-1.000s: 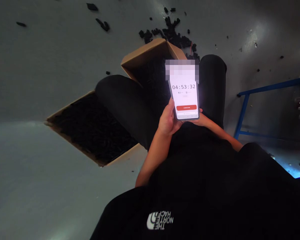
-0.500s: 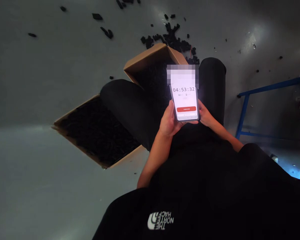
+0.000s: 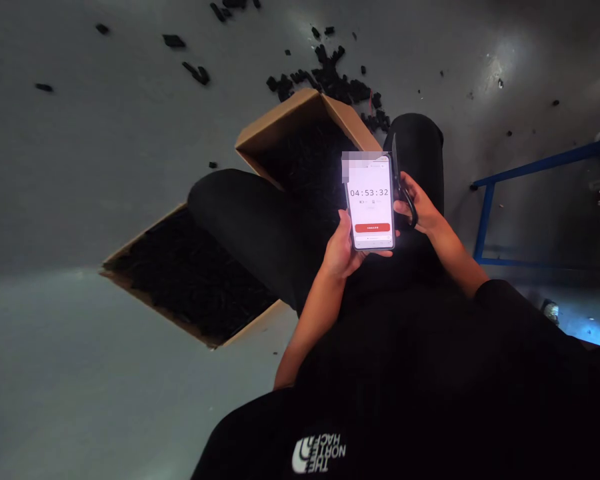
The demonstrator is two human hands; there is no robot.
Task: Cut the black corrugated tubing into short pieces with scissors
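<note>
My left hand (image 3: 339, 245) is wrapped around a smartphone (image 3: 371, 213) from its lower left side. The lit screen reads 04:53:32 above a red button, and its top part is blurred out. In my right hand (image 3: 420, 202), just right of the phone, is a pair of scissors (image 3: 407, 198) with a dark handle. Its blades point up and away from me, along the phone's edge. Behind the phone, an open cardboard box (image 3: 280, 119) full of small black pieces stands between my legs.
A second cardboard box (image 3: 155, 311), filled with black pieces, lies left of my leg. More black pieces (image 3: 337, 83) are piled and scattered on the grey floor (image 3: 55, 200). A blue metal frame (image 3: 484, 220) stands at the right.
My right hand has moved from beside the phone's lower edge up and right, and the scissors now show in it. The phone has shifted slightly lower, still in my left hand.
</note>
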